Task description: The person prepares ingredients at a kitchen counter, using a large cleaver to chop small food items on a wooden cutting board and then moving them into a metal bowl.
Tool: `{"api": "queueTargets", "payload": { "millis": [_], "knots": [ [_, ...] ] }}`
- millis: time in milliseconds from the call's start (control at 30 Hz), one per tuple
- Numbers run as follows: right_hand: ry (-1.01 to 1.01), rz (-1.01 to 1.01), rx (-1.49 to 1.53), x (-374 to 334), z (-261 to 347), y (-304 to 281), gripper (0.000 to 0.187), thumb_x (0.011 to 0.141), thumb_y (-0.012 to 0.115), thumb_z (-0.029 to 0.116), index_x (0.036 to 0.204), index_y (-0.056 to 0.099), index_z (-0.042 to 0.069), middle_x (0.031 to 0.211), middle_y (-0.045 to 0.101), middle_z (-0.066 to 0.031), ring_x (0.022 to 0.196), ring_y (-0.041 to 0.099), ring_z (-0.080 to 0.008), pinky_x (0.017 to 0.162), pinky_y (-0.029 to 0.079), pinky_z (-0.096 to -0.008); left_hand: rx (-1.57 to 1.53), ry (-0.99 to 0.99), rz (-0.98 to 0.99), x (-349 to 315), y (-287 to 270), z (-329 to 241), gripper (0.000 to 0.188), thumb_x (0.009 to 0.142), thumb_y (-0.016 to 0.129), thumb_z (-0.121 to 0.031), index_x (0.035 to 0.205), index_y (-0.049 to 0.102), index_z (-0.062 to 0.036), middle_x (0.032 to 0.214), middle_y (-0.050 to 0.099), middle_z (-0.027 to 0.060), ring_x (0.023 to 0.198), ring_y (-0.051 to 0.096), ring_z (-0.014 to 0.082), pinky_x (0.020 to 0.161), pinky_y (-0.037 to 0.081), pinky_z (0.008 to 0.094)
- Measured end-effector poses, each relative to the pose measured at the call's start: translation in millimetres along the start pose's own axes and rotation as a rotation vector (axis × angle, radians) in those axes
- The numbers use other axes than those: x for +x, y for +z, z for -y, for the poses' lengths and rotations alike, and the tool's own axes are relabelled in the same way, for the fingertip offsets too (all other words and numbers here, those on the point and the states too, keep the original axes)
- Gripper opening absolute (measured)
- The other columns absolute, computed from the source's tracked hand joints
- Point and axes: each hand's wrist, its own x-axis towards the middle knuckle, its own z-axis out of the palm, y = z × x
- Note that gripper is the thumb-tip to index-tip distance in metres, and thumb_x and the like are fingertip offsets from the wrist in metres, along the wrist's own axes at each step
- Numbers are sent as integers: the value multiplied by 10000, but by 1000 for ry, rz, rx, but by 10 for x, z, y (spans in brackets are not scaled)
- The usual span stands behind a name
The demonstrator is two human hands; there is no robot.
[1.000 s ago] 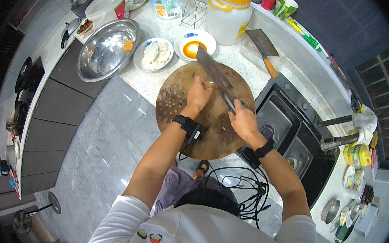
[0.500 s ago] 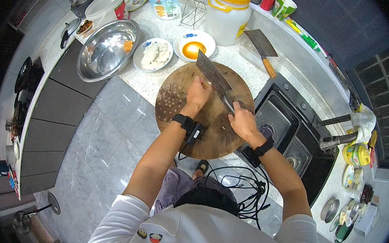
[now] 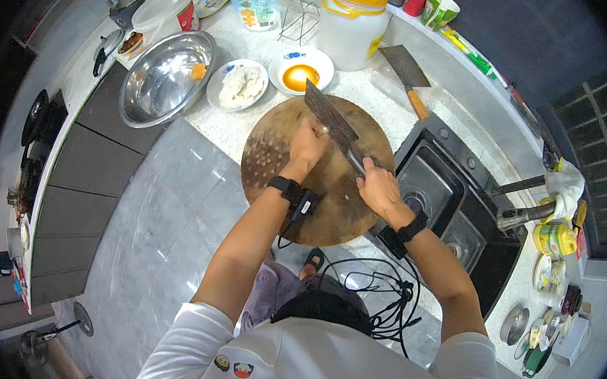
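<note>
Gripping a dark cleaver [image 3: 336, 125] over the chopping board [image 3: 341, 211], right hand [image 3: 382, 188] clamped on its handle [image 3: 355, 161]; left hand [image 3: 309, 144] curled beside the blade [image 3: 325, 112], can't tell if it's pinching anything. Blue pouch [image 3: 254, 6] on the table [image 3: 214, 126] has printing too small to read.

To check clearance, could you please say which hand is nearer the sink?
Right: the right hand, gripping a knife, is just left of the sink; the left hand is farther left.

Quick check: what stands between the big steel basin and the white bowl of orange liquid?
In the head view, a white dish of whitish food stands between the steel basin and the bowl of orange liquid.
</note>
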Motion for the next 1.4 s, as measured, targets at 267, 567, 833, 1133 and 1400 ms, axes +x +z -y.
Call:
{"api": "queueTargets", "payload": {
  "millis": [267,567,833,1133,1400],
  "knots": [
    [-57,-116,68,-12,23,-114,355,847,619,175,1118,476,-3,861,633,-290,813,616,-462,719,495,-524,1,-7,15,19,-10,5,373,796,676,-216,1054,484,-27,998,633,215,965,609,388,821,475,439],
    [-39,-64,-29,54,18,-12,281,845,589,168,1042,503,-13,824,648,-269,784,636,-448,718,506,-518,22,-15,-9,6,-2,-42,391,801,683,-253,1055,479,-36,982,634,198,947,612,377,811,476,431],
    [-25,-85,47,49,26,-139,421,840,626,172,1181,470,-17,816,640,-280,807,620,-456,731,493,-512,14,-4,12,11,-15,1,433,799,687,-251,1112,484,-32,985,639,204,953,616,374,818,479,429],
    [40,-126,88,63,-20,-170,391,838,627,187,1154,495,-1,831,645,-269,815,629,-443,737,498,-509,76,8,42,29,-31,-31,491,788,696,-225,1185,484,-28,1141,582,243,1035,594,380,871,478,424],
    [88,-118,119,64,-232,-214,434,827,644,198,1178,499,-11,882,650,-274,857,628,-439,771,497,-496,247,37,65,92,42,-43,548,761,716,-212,1242,497,-66,1274,435,290,1096,555,392,920,467,433]
  ]
}}
